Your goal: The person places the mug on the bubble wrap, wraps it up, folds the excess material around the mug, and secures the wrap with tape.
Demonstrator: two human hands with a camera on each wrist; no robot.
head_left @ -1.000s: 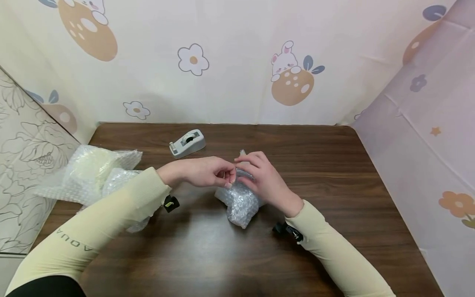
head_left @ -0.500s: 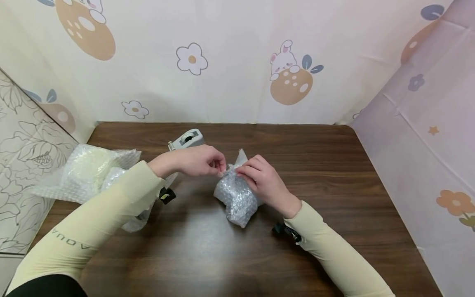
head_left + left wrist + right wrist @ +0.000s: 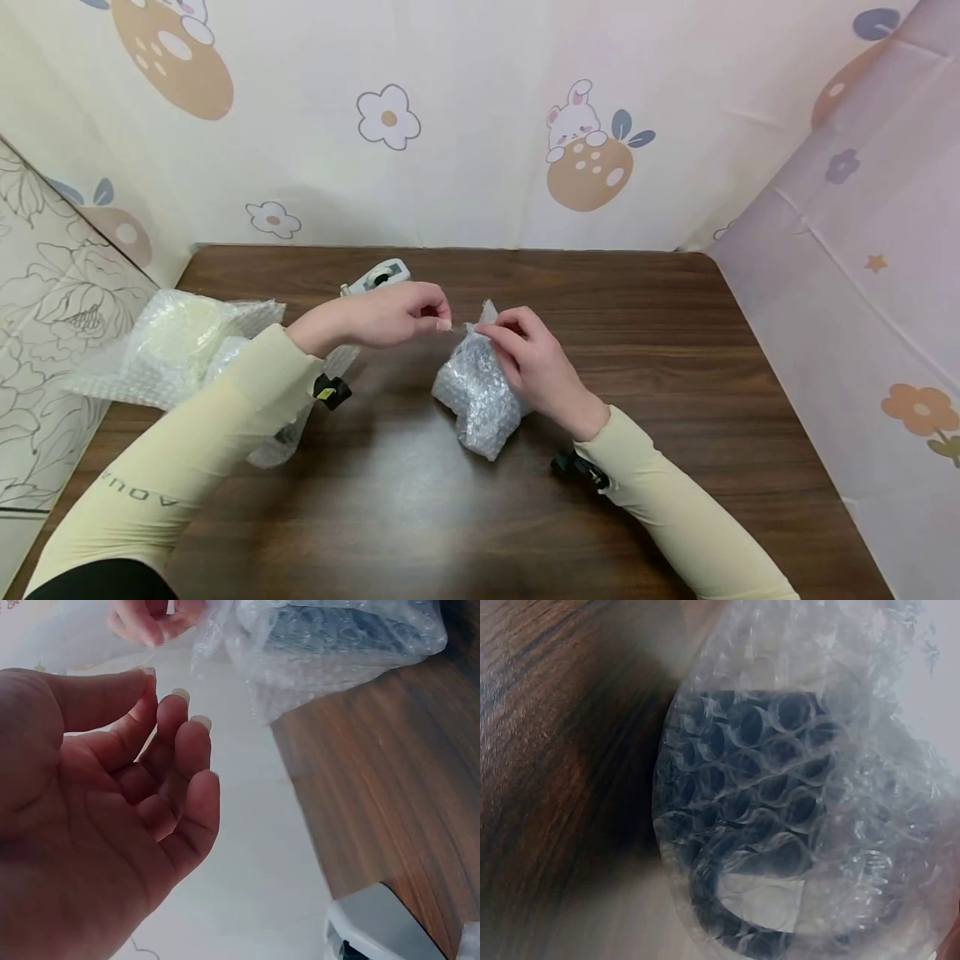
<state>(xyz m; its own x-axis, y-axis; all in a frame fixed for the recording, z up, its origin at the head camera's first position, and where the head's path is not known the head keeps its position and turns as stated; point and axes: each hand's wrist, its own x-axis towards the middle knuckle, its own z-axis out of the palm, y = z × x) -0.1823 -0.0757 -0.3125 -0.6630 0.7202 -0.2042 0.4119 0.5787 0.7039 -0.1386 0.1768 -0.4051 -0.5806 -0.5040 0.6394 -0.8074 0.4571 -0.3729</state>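
A bubble-wrapped mug (image 3: 483, 400) stands on the wooden table; the right wrist view shows its dark body (image 3: 757, 772) and curved handle (image 3: 709, 900) through the bubbles. My left hand (image 3: 386, 315) is raised to its upper left, thumb and forefinger pinching a short strip of clear tape (image 3: 151, 658), barely visible. Over the top of the wrap, my right hand (image 3: 536, 367) has thumb and forefinger together at the strip's other end, right beside the wrap's edge. The left hand's remaining fingers (image 3: 196, 802) are loosely curled.
A white tape dispenser (image 3: 378, 273) stands behind the left wrist, partly covered by it. More bubble-wrapped items (image 3: 183, 337) lie at the table's left side, partly under the left sleeve. A patterned curtain (image 3: 480, 167) hangs along the back edge.
My left hand has drawn away from the wrapped mug, up and to the left, now covering part of the dispenser. My right hand stays at the wrap's top, its fingertips closing together.
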